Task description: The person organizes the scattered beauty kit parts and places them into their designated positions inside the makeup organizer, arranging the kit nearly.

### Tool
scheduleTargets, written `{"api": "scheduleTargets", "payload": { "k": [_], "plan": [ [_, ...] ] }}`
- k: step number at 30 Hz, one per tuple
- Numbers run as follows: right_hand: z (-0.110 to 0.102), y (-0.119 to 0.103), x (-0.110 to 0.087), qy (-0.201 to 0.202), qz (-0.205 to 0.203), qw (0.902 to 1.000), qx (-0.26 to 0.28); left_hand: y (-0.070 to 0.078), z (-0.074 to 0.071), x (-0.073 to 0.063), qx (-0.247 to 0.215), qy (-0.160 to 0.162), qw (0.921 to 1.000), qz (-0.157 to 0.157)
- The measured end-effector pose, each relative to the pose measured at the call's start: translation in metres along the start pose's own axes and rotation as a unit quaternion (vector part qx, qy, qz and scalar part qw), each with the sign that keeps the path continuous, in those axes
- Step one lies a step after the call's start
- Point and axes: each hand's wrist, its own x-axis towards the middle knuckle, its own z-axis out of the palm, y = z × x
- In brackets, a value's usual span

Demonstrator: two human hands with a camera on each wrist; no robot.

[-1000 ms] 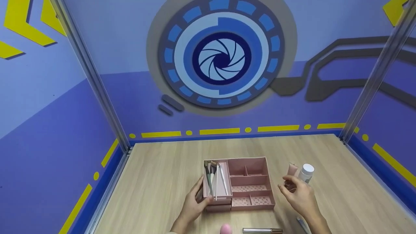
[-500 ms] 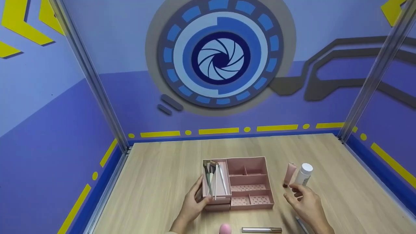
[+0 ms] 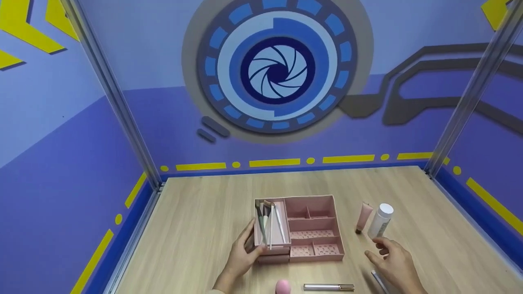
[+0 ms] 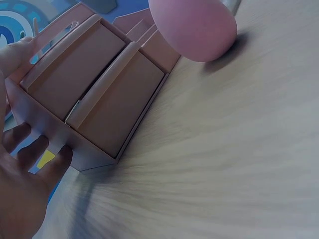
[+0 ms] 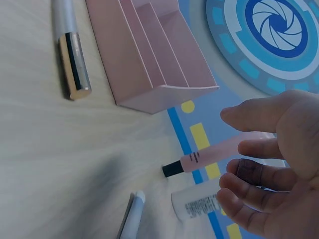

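My left hand (image 3: 241,255) grips the left side of a pink makeup organizer (image 3: 312,224), thumb over its top front corner, fingertips against its side wall. Its left part has two drawers (image 4: 117,99) at the front, with several makeup brushes (image 3: 267,222) lying in the tray on top. The divided compartments on the right hold nothing. My right hand (image 3: 394,259) hovers to the right with nothing in it, fingers loosely bent. Just beyond it stand a white bottle (image 3: 380,220) and a pink tube (image 3: 363,217), the tube upright on its dark cap.
At the table's near side lie a pink egg-shaped sponge (image 3: 282,287) and a silver tube with a gold end (image 3: 329,287). A thin pale stick-like item (image 3: 379,281) lies by my right wrist. Blue and purple panels enclose the wooden table (image 3: 196,220).
My right hand has drawn back toward the near right, away from the tube and the bottle, which now show more fully. My left hand stays on the organizer.
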Motion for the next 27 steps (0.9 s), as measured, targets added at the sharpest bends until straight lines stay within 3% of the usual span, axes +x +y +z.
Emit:
{"api": "scheduleTargets", "payload": {
  "k": [8,15,23,27],
  "plan": [
    [0.0,0.006,-0.003,-0.03,0.042,0.9987,-0.006,0.001,-0.001,0.001,0.013,0.004,0.9996,-0.026],
    [0.003,0.01,-0.006,-0.055,0.066,0.996,-0.024,0.002,-0.001,0.0,0.033,0.007,0.9993,-0.019],
    [-0.001,0.021,-0.01,-0.081,0.091,0.9924,-0.016,0.004,0.0,0.0,0.03,0.012,0.999,-0.033],
    [-0.004,0.026,-0.013,-0.089,0.097,0.9912,-0.01,0.005,0.0,0.0,0.05,0.02,0.9983,-0.022]
  ]
}}
